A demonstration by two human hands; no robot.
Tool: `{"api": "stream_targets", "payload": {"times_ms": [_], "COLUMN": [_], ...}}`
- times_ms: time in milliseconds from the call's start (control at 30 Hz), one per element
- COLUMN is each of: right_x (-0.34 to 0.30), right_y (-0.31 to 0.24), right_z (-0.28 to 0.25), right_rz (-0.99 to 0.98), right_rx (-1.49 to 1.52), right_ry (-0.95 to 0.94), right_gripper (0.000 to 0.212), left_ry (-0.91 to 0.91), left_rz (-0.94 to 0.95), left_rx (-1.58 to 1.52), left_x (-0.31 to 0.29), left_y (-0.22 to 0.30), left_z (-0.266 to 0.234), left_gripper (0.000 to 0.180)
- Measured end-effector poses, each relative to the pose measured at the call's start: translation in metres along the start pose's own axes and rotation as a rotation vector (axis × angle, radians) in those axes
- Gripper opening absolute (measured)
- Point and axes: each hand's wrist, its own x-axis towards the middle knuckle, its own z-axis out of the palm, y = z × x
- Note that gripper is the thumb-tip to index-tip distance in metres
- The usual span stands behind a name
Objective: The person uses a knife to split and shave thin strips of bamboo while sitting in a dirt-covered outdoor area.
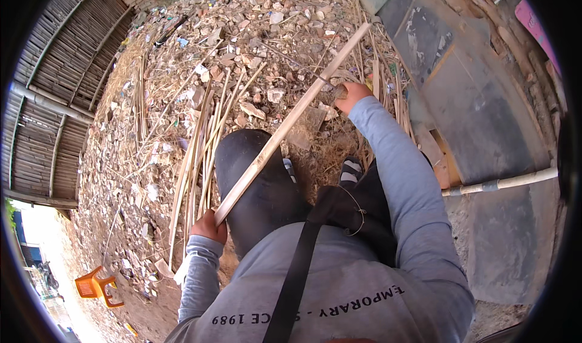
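L hand (pixel 209 228) closed round near end of long bamboo strip (pixel 291 120), grip pressed tight on it. Strip runs diagonally up-right across the knee (pixel 254 179), far end out over rubble ground (pixel 242 52). R hand (pixel 350 96) out front w/ arm extended, fist pinching a small knife (pixel 330 83) against the strip approx. mid-length. Bundle of thin split strips (pixel 200 155) lies on ground just L of the knee. More strips (pixel 379 82) beside R hand. White pipe (pixel 503 183) at R. Orange plastic chair (pixel 96 286) lower L, well apart.
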Motion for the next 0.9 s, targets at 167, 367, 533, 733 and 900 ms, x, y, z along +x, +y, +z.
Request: {"api": "stream_targets", "payload": {"times_ms": [167,367,533,733,900], "right_x": [-0.014,-0.025,-0.018,-0.020,-0.021], "right_y": [-0.027,-0.037,-0.029,-0.032,-0.030], "right_z": [-0.012,-0.037,-0.030,-0.041,-0.036], "right_rz": [-0.134,-0.397,-0.341,-0.327,-0.257], "right_rx": [0.030,-0.059,0.018,-0.121,-0.121], "right_ry": [-0.024,-0.101,-0.169,-0.095,-0.026], "right_gripper": [0.035,0.032,0.032,0.035,0.033], "left_ry": [0.043,0.083,0.081,0.108,0.067], "left_rz": [-0.017,0.011,0.009,0.045,-0.058], "left_rx": [-0.024,-0.086,-0.089,-0.079,-0.020], "left_x": [-0.004,-0.004,-0.003,-0.003,-0.003], "left_y": [-0.003,-0.006,-0.005,-0.008,0.002], "left_z": [0.013,0.021,0.019,0.020,0.013], "left_gripper": [0.013,0.011,0.012,0.012,0.013]}}
